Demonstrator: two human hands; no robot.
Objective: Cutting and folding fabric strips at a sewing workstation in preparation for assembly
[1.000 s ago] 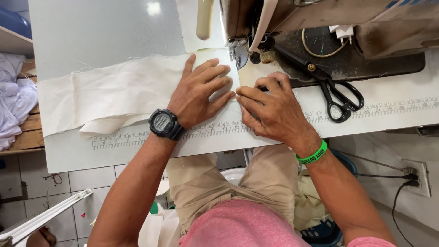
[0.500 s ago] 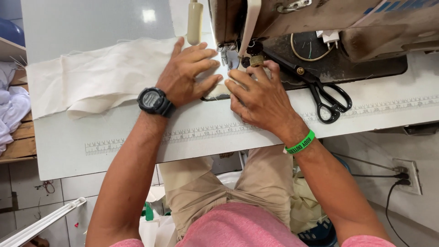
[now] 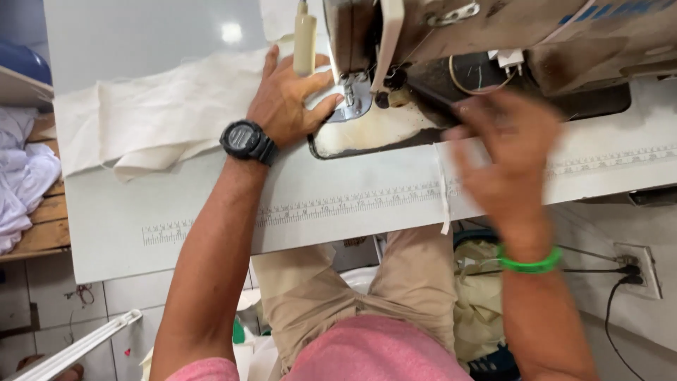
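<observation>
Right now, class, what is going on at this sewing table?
A person sits at a sewing machine. The left hand lies flat on cream cloth, pressing it to the white table beside the needle plate. The right hand is blurred, lifted above the table edge, holding nothing visible.

A sewing workshop. A worn industrial sewing machine (image 3: 493, 42) is set into a white table (image 3: 211, 219) with measuring tape strips along its front edge. Cream fabric (image 3: 162, 120) lies spread on the table, more white cloth (image 3: 21, 169) is heaped on a wooden shelf (image 3: 42, 226), and tiled walls show below.
</observation>
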